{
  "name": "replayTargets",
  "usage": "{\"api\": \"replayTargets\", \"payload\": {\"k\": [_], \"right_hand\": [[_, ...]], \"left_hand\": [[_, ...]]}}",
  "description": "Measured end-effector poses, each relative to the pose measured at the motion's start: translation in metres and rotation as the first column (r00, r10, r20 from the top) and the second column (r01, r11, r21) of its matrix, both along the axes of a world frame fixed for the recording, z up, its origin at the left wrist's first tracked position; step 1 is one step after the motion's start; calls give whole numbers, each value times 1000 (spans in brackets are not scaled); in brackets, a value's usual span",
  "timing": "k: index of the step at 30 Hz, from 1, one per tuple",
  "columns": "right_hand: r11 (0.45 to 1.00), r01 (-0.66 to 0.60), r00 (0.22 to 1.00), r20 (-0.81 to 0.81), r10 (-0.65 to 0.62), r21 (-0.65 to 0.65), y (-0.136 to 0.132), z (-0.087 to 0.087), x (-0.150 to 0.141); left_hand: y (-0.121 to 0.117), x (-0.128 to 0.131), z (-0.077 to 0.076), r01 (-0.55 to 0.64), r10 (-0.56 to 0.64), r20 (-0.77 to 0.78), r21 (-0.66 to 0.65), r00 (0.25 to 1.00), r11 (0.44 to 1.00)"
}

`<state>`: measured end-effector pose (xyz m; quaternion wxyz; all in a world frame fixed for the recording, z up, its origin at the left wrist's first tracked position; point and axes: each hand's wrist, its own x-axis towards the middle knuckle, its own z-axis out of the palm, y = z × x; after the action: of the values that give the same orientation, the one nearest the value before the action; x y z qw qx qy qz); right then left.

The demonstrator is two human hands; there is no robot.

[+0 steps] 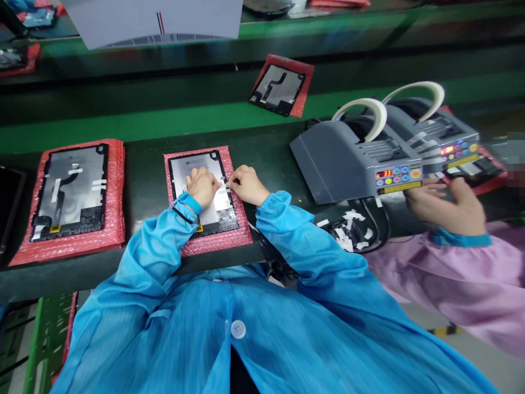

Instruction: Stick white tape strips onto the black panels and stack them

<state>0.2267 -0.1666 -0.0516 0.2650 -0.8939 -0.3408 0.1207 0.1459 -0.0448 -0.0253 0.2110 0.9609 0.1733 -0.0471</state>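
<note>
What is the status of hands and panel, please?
Left hand on tablet panel. Right hand at its right edge. Co-worker's hand by tape machine, away from panel.

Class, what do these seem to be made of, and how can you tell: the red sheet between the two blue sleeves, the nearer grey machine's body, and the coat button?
Red sheet: shiny plastic bubble wrap, judging by its small glinting bumps.
Grey machine body: smooth, satin hard plastic or painted metal; the even coating leaves it open.
Coat button: probably glossy white plastic, smooth and moulded-looking.
</note>
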Motion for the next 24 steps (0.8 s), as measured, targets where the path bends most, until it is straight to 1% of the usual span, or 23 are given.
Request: {"api": "replayTargets", "payload": {"k": [4, 6, 9, 11, 14, 16, 17, 19, 21, 22, 23, 24], "right_hand": [[998, -17, 1000, 1, 17, -67, 0, 5, 4], [996, 2, 1000, 24, 0, -84, -4, 9, 1], [998, 61, 987, 150, -55, -32, -14, 14, -15], [999, 39, 976, 217, -32, -31, -20, 14, -33], [984, -27, 974, 215, 65, -175, -23, 13, -59], [965, -36, 974, 208, 93, -262, -23, 14, -69], [958, -39, 972, 213, 103, -285, -23, 15, -71], [952, -60, 966, 223, 131, -300, -24, 19, -66], [955, -80, 965, 219, 146, -287, -26, 24, -45], [962, -63, 969, 215, 122, -264, -26, 26, -29], [973, -20, 975, 211, 70, -230, -24, 29, -8], [982, 64, 976, 217, -23, -180, -21, 31, 15]], "left_hand": [[-2, 0, -2, -15, 15, 24, 3, 1000, 1000], [-1, 0, -4, -33, 34, 59, -17, 998, 999], [2, -1, -8, -46, 54, 130, -65, 990, 997], [5, -1, -10, -43, 56, 159, -85, 986, 995], [5, -2, -12, -42, 57, 164, -90, 985, 995], [2, -2, -12, -48, 61, 162, -83, 985, 995], [2, -1, -11, -50, 62, 159, -79, 985, 996], [3, -1, -11, -52, 64, 149, -82, 987, 995], [14, -2, -10, -56, 70, 154, -98, 986, 994], [23, -3, -10, -66, 85, 173, -109, 981, 992], [34, -5, -10, -90, 114, 206, -123, 972, 988], [48, -7, -11, -131, 163, 253, -139, 954, 982]]}}
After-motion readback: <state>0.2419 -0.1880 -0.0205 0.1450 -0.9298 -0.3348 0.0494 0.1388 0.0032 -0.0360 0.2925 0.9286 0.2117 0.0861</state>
